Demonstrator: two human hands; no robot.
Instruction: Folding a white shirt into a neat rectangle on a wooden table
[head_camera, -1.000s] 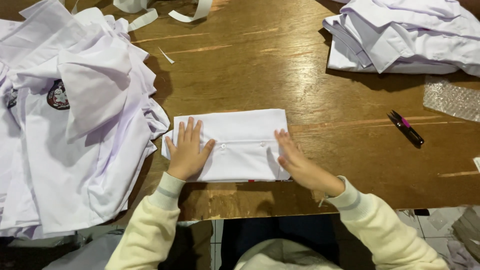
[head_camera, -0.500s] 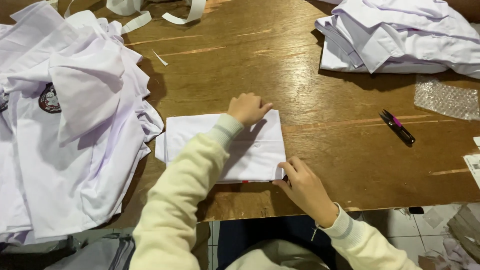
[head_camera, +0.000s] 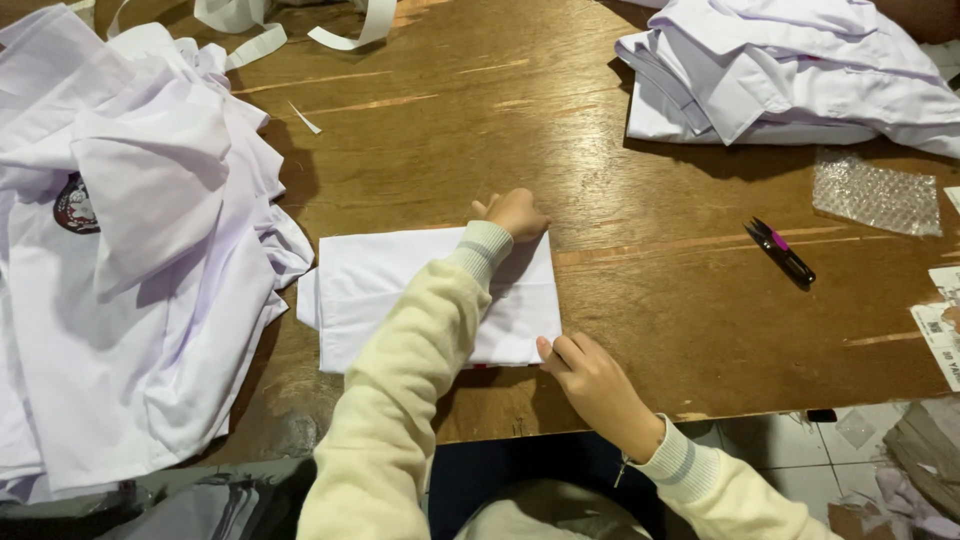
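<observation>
Folded shirt (head_camera: 400, 290): white, flat on the wooden table (head_camera: 600, 150) near its front edge.
Left hand (head_camera: 515, 213): arm crosses over the cloth; fingers curled on the shirt's far right corner.
Right hand (head_camera: 590, 375): fingertips pinch the near right corner.
Left pile (head_camera: 130, 280): loose white shirts.
Far pile (head_camera: 790, 70): stacked white shirts.
Snips (head_camera: 780, 252): right, near bubble wrap (head_camera: 875, 192).

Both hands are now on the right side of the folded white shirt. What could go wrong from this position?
1. The left hand and right hand grip only the right-hand corners of the folded white cotton shirt, so its free left side might unfold if lifted.
2. The shirt lies close to the worn brown wooden table front edge; it could slip off.
3. The small black-and-pink thread snips lie nearby and might snag the fabric.
</observation>
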